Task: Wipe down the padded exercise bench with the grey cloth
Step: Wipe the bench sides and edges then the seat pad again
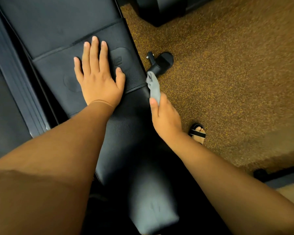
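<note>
The black padded exercise bench [58, 28] runs from the top left down to the bottom centre, with a seam across its middle. My left hand [98, 77] lies flat on the padding just below that seam, fingers spread, holding nothing. My right hand [165, 116] is at the bench's right edge, shut on the grey cloth [154, 87]. The cloth sticks up out of my fist and sits against the side of the padding, beside the bench rather than on top of it.
Brown speckled carpet [227, 73] covers the floor to the right. A black bench foot and knob [159, 63] stands on it close to the cloth. My sandalled foot [198, 133] is by the bench. Dark equipment [159, 9] sits at the top, more padding at far left [3, 107].
</note>
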Motion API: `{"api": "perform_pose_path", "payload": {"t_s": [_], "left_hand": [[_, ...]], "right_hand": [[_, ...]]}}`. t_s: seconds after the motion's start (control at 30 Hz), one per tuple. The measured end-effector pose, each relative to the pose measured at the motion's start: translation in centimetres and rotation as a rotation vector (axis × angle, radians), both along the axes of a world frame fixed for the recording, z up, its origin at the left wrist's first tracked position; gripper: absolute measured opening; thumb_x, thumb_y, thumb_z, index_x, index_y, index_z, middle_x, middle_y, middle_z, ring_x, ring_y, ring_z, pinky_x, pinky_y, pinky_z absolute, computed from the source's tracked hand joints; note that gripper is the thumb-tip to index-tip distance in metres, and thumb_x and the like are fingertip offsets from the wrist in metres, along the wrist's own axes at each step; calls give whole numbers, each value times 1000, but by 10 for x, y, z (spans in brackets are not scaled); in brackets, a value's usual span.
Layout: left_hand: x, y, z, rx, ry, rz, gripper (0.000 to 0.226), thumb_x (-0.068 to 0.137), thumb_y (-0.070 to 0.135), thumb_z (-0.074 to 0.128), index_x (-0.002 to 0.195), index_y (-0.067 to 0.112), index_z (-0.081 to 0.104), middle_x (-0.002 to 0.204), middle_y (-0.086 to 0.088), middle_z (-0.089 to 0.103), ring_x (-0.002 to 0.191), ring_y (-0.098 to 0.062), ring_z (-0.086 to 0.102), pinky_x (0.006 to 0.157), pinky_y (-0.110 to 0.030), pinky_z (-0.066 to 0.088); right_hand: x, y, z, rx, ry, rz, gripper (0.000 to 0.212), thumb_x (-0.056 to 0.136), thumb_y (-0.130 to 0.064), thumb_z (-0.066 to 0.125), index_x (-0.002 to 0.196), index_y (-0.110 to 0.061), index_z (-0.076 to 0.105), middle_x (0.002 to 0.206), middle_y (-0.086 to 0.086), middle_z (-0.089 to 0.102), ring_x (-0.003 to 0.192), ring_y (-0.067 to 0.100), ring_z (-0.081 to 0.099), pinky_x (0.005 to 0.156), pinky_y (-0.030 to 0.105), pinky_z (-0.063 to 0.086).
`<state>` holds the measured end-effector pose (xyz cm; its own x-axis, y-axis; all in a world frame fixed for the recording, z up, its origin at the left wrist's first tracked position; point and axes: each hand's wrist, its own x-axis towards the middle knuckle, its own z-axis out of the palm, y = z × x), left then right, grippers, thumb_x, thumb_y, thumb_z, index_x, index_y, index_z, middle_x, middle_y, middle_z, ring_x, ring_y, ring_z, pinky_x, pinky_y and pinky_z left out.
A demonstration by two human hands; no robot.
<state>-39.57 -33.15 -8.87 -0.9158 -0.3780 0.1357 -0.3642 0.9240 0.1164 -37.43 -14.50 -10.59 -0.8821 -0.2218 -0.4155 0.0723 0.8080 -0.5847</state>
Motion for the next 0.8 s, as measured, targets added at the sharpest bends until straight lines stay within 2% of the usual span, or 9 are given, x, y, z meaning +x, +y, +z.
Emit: {"api": "perform_pose_path", "payload": {"t_s": [0.1, 0.23, 0.37, 0.4, 0.47, 0.53, 0.6, 0.7, 0.8], "left_hand": [[0, -1, 0, 4, 2, 0, 65, 92, 43, 40, 151, 15, 30, 160, -4, 22, 148, -23, 16, 119, -49, 9], [0, -1, -1, 33, 5, -5, 65, 93, 42, 41, 151, 15, 30, 160, -5, 22, 148, -24, 15, 119, -50, 8], [1, -7, 3, 135, 8, -34, 59, 96, 42, 43, 149, 18, 35, 159, -2, 24, 148, -21, 15, 119, -46, 4], [1, -9, 8, 252, 35, -31, 52, 97, 40, 42, 144, 18, 43, 157, -1, 29, 147, -20, 18, 120, -45, 5], [2, -13, 31, 698, 153, 84, 43, 98, 40, 36, 123, 17, 64, 143, 0, 51, 138, -17, 38, 119, -46, 19], [9, -11, 64, 1257, 288, 333, 51, 100, 48, 32, 104, 14, 71, 117, 0, 69, 116, -16, 60, 105, -44, 42], [25, -16, 86, 1628, 251, 493, 60, 99, 56, 32, 107, 9, 67, 109, -7, 71, 101, -20, 66, 85, -38, 53], [55, -30, 94, 1774, 125, 439, 59, 94, 50, 51, 123, -1, 56, 118, -18, 66, 110, -30, 64, 84, -39, 56], [84, -58, 88, 1779, 263, 527, 43, 95, 29, 60, 120, -4, 54, 113, -22, 65, 103, -33, 65, 81, -36, 58]], "right_hand": [[-28, -30, 2, -40, 32, -17, 45, 104, -42, 32, 130, -8, 45, 121, 16, 60, 107, 37, 58, 76, 39, 38], [-29, -27, 12, -211, 71, -58, 47, 104, -33, 38, 146, -12, 38, 137, 13, 53, 119, 30, 53, 89, 35, 41], [-19, -23, 43, -410, 213, -47, 47, 103, -22, 45, 147, -9, 39, 145, 11, 45, 131, 19, 44, 103, 18, 33], [-19, -24, 50, -433, 237, -31, 47, 102, -21, 46, 147, -8, 39, 146, 11, 45, 133, 19, 43, 106, 19, 33], [-22, -29, 63, -451, 290, 52, 49, 99, -17, 50, 146, -8, 40, 144, 13, 46, 134, 23, 43, 110, 30, 37], [-25, -35, 71, -461, 329, 191, 52, 94, -9, 56, 144, -8, 43, 143, 13, 47, 133, 25, 44, 109, 36, 39], [-24, -47, 78, -437, 349, 373, 56, 89, -4, 56, 144, -10, 45, 144, 14, 47, 131, 28, 45, 110, 37, 38], [-17, -70, 80, -416, 350, 667, 59, 88, -6, 55, 145, -10, 44, 149, 14, 42, 135, 31, 42, 114, 47, 33], [-10, -92, 79, -392, 330, 881, 63, 88, -18, 61, 148, -15, 40, 156, 11, 31, 143, 31, 32, 118, 52, 24]]}}
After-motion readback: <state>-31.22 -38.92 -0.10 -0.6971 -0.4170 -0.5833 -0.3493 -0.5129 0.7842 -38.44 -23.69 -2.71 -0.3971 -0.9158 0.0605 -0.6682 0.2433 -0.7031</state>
